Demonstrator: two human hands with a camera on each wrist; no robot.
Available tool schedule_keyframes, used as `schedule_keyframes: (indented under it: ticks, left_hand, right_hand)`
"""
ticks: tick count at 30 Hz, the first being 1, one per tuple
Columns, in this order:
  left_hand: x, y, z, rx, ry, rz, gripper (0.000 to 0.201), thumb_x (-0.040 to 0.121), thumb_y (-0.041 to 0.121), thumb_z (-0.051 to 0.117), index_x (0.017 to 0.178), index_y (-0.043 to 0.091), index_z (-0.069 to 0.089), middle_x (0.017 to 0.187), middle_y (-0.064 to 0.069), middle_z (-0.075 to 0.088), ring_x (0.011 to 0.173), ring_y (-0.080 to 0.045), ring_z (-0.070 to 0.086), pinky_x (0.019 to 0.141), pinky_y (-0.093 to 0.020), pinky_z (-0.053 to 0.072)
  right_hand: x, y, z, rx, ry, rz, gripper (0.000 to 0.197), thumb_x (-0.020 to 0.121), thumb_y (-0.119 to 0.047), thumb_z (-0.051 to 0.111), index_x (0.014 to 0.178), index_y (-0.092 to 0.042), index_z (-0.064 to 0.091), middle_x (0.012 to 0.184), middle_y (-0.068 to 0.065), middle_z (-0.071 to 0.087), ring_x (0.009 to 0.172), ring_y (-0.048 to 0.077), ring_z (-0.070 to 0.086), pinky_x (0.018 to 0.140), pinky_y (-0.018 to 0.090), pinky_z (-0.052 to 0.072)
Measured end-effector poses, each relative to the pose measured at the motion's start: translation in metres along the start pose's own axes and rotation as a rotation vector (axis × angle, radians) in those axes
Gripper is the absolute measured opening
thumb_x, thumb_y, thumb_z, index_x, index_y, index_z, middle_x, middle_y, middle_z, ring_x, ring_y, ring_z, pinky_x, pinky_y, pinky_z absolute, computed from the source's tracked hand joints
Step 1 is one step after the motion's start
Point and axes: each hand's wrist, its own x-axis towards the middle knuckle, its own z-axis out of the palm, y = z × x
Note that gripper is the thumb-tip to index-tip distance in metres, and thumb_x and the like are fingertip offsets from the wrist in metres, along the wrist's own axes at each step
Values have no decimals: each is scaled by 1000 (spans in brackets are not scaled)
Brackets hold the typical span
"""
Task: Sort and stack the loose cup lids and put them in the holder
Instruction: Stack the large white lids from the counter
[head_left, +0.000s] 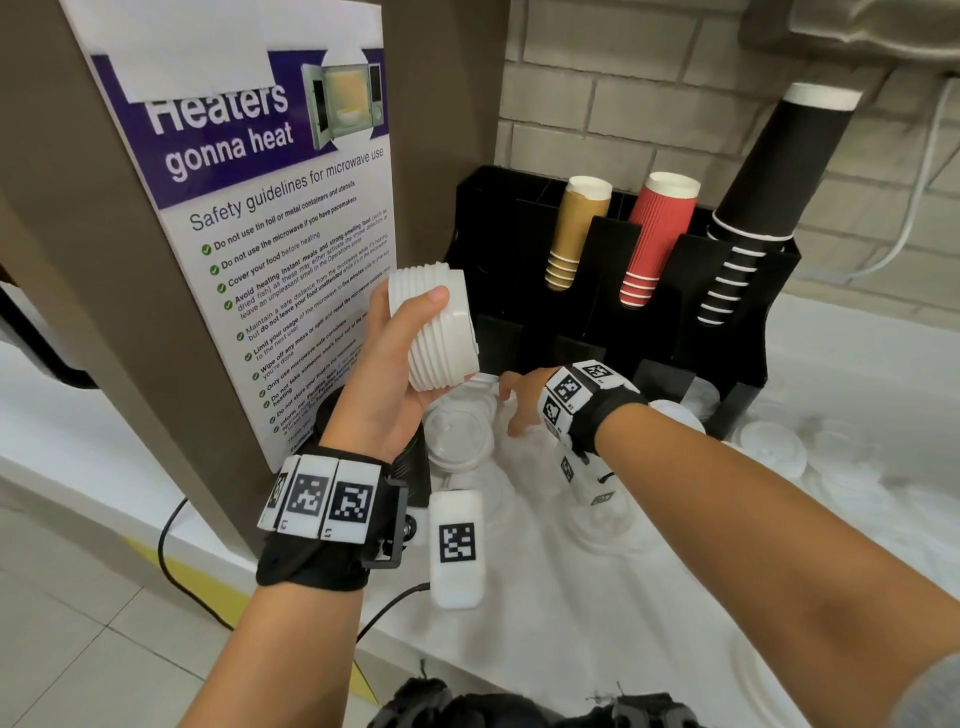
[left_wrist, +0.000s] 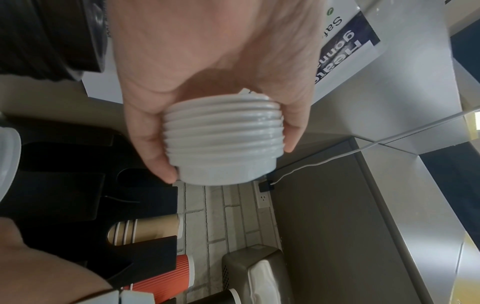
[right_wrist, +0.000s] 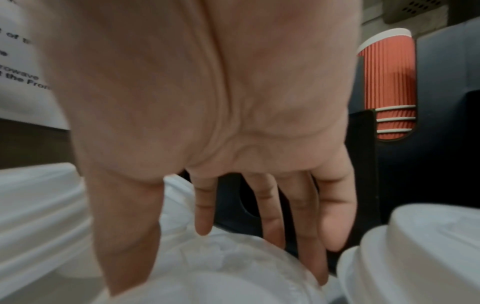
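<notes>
Stack of white lids (head_left: 439, 327) held sideways in left hand (head_left: 395, 364), thumb and fingers curled round its ribbed rims, raised above loose lids (head_left: 460, 434) on white counter (head_left: 571, 623). Right hand (head_left: 524, 402) just right of and below that grip, fingers straight, spread, tips touching a loose lid, nothing gripped. Black holder (head_left: 737, 291) behind both hands holds tan, red, black cups. Poster (head_left: 260, 218) left of grip: "Heaters gonna heat", "Safety guidelines for microwave use".

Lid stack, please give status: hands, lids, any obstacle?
Left hand grips lid stack, lifted. Right hand open, reaching among loose lids on counter. Black holder behind, path unblocked.
</notes>
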Motion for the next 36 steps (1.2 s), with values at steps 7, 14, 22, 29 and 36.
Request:
schedule_keyframes:
  ticks: [7, 14, 22, 29, 36]
  left_hand:
    - [-3, -2, 3, 13, -7, -6, 73, 73, 36, 65, 141, 20, 44, 125, -8, 56, 108, -22, 58, 78, -40, 55]
    - [-3, -3, 2, 1, -19, -1, 73, 73, 36, 65, 141, 20, 44, 123, -8, 57, 103, -21, 60, 75, -37, 56]
    - [-6, -6, 4, 28, -30, 4, 71, 73, 37, 65, 139, 20, 45, 122, -7, 57, 105, -21, 59, 76, -39, 55]
    - [-6, -19, 10, 25, -71, -14, 66, 74, 35, 67, 136, 26, 47, 128, -7, 58, 111, -23, 59, 96, -51, 49]
    - [-7, -40, 28, 84, -136, -50, 61, 72, 35, 69, 130, 28, 49, 108, 5, 65, 95, -11, 67, 66, -29, 55]
  right_hand:
    - [2, 2, 5, 108, 3, 20, 89, 69, -70, 60, 140, -23, 32, 107, 7, 56, 75, 17, 53, 67, 31, 47]
    - [8, 0, 16, 88, -10, -14, 95, 63, -62, 68, 143, -29, 27, 97, -1, 56, 78, 21, 59, 70, 34, 55]
    - [-36, 29, -28, 512, 201, -9, 60, 75, -46, 69, 122, -30, 36, 93, 2, 56, 81, 21, 61, 61, 33, 55]
    - [-105, 43, -27, 1402, 446, -252, 42, 80, -34, 67, 113, -46, 44, 116, 0, 58, 99, 16, 64, 72, 29, 50]
    - [-162, 20, 6, 1509, 596, -398, 45, 80, -49, 51, 124, -55, 45, 102, -9, 66, 92, 10, 65, 76, 33, 51]
